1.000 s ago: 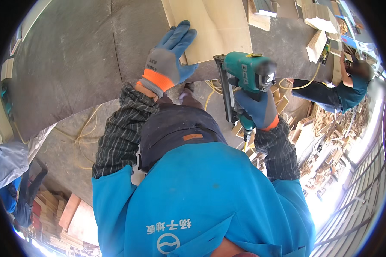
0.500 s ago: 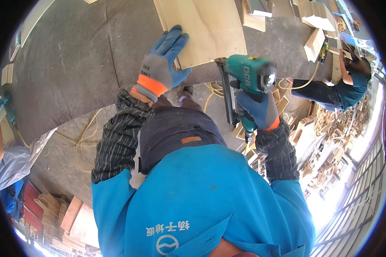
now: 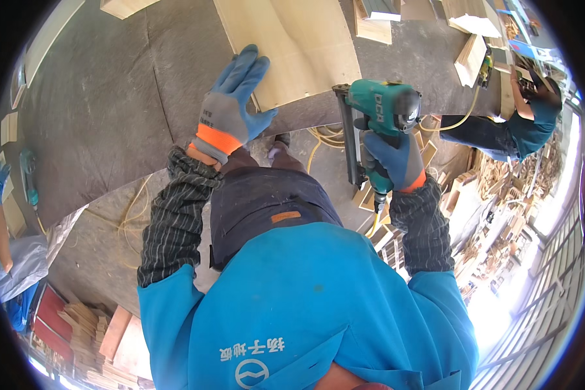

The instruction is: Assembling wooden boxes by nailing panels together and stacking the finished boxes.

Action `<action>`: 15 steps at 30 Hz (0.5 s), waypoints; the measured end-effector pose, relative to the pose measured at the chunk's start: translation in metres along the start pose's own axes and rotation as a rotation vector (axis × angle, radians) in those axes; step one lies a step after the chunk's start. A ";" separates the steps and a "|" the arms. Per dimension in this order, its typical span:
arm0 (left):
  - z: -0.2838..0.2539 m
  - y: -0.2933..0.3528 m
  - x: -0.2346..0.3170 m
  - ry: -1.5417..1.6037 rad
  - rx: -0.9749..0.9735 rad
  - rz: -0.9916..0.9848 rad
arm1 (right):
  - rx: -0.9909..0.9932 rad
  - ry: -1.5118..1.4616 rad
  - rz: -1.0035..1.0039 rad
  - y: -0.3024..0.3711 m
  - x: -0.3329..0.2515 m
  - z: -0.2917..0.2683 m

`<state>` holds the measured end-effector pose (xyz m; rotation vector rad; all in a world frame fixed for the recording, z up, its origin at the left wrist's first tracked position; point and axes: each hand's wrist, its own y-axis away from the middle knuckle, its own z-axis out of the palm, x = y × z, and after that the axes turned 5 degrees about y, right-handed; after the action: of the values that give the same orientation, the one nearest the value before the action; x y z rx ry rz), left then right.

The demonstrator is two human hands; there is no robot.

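Observation:
A pale wooden board (image 3: pixel 296 55) lies on the dark worktable (image 3: pixel 101 97), its near end close to the table's front edge. My left hand (image 3: pixel 231 107), in a grey and blue glove, rests along the board's left edge with fingers stretched out and the thumb by the near corner. In my right hand (image 3: pixel 395 159), also gloved, is a teal nail gun (image 3: pixel 378 104) with a long dark magazine. Its nose is close to the right part of the board's near edge; I cannot tell whether they touch.
A yellow air hose (image 3: pixel 376 224) runs down from the nail gun. Wooden pieces (image 3: pixel 374 29) lie at the far right of the table. A co-worker (image 3: pixel 533 123) stands at the right; another person's gloved hand (image 3: pixel 1 177) is at the left, near a teal tool (image 3: pixel 29 175). Scrap wood (image 3: pixel 494 221) covers the floor at right.
The board and my left hand have shifted a little to the left in view. The nail gun stays in my right hand, nearly in place. The left co-worker's teal tool shows more fully.

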<state>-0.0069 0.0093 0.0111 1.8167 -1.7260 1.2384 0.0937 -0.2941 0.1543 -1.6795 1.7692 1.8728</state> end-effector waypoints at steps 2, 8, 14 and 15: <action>0.000 0.000 0.000 -0.037 0.024 0.001 | -0.009 -0.010 0.016 0.002 -0.003 -0.002; 0.001 0.001 -0.001 -0.022 -0.009 0.001 | 0.048 -0.041 -0.037 0.010 -0.007 -0.014; 0.000 0.000 0.003 -0.035 -0.022 -0.017 | 0.052 -0.049 -0.019 -0.002 0.006 -0.019; 0.001 -0.001 0.003 -0.034 -0.022 -0.014 | 0.060 -0.046 -0.021 -0.003 0.009 -0.019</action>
<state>-0.0065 0.0071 0.0132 1.8438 -1.7353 1.1849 0.1040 -0.3125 0.1504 -1.6153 1.7648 1.8155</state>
